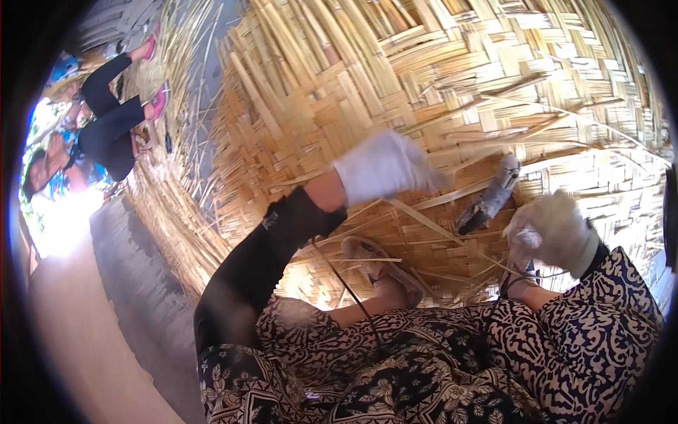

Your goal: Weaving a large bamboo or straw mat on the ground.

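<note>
Straw-coloured woven mat (289,138), spread out; long strips (431,222) lying across it.

the left grip (392,169) blurs at its fingertips, so whether it pinches a strip cannot be told. the right grip (558,230) hides its own palm and part of the foot (526,288) behind it. the upper rim crops the woven mat (318,127); glare obscures part of the co-worker (113,134).

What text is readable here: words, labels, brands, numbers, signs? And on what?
None readable.
Black sleeve: small pale mark, too small and blurred to tell if it's lettering.
Left glove, right glove: no lettering visible.
Grey object between them: none legible.
Woven mat: none visible.
Dark clothing: floral and scroll print only.
</note>
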### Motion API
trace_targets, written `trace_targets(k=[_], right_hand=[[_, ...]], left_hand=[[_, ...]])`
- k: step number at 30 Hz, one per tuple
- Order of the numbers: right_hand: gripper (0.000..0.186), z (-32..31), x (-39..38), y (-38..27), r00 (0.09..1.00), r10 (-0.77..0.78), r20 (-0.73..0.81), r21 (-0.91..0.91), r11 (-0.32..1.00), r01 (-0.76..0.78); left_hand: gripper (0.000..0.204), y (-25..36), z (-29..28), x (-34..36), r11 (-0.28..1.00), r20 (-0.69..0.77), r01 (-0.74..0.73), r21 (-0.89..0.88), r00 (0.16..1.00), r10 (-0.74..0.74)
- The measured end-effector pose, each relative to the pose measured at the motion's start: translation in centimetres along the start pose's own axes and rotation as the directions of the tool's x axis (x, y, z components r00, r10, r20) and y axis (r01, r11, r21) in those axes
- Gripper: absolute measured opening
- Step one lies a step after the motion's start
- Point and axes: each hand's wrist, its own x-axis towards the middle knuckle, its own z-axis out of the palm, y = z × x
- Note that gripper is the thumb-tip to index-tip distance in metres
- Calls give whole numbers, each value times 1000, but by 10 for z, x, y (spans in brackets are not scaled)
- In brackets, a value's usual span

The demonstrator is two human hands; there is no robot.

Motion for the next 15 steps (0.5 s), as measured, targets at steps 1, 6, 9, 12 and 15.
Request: trace_targets(k=[1, 6, 9, 12, 15], right_hand=[[39, 29, 1, 0, 973, -221, -68, -379, 908, 179], [23, 51, 15, -3, 840, -472, -267, -347, 860, 373], [18, 44, 26, -5, 843, -486, -232, -335, 853, 400], [16, 25, 28, 6, 819, -493, -294, -229, 868, 441], [9, 1, 24, 13, 885, -375, -276, -216, 921, 323]], left_hand=[[44, -6, 8, -6, 988, 106, -125, -87, 985, 134], [26, -55, 75, -44, 775, 243, 59, 629, 932, -268], [24, -82, 89, -47, 641, 283, 35, 767, 878, -387], [19, -85, 65, -49, 873, 200, 89, 480, 957, -208], [15, -51, 7, -56, 958, 105, 252, -140, 965, -238]])
